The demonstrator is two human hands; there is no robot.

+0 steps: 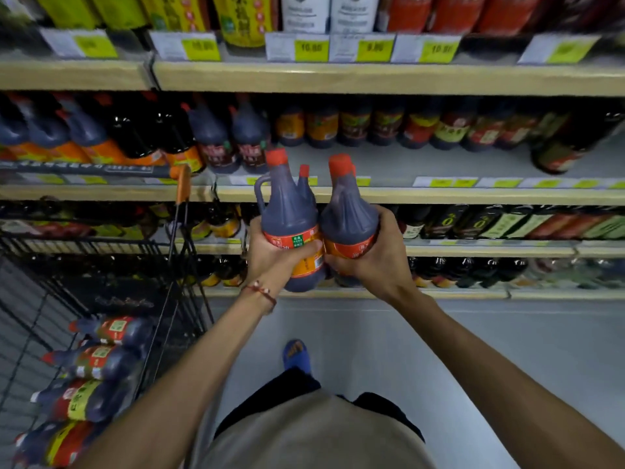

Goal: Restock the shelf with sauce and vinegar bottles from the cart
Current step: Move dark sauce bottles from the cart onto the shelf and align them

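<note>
Sauce bottles (292, 201) are up in front of the shelf (439, 195): two red-capped jugs side by side and touching, caps just above its front lip. There's the left bottle (287, 225), handle turned away from its neighbour, and the right bottle (350, 218) pressed against it. A third red cap (304, 171) peeks out behind the left one, and which hand carries that one I can't tell. Behind the caps the shelf board shows bare room, a wide grey strip running rightward, with small bottles (355, 125) lined along the back and matching jugs (250, 143) standing left of the gap. Now the left hand (270, 257) is wrapped round the left bottle's label, thumb across the front. The right hand (370, 260) curls round the right bottle's base. Both hands sit close together. Down and left of the shelf is the wire cart (101, 252), with more bottles (98, 363) lying inside. Open floor (473, 350) lies beneath the shelf.
</note>
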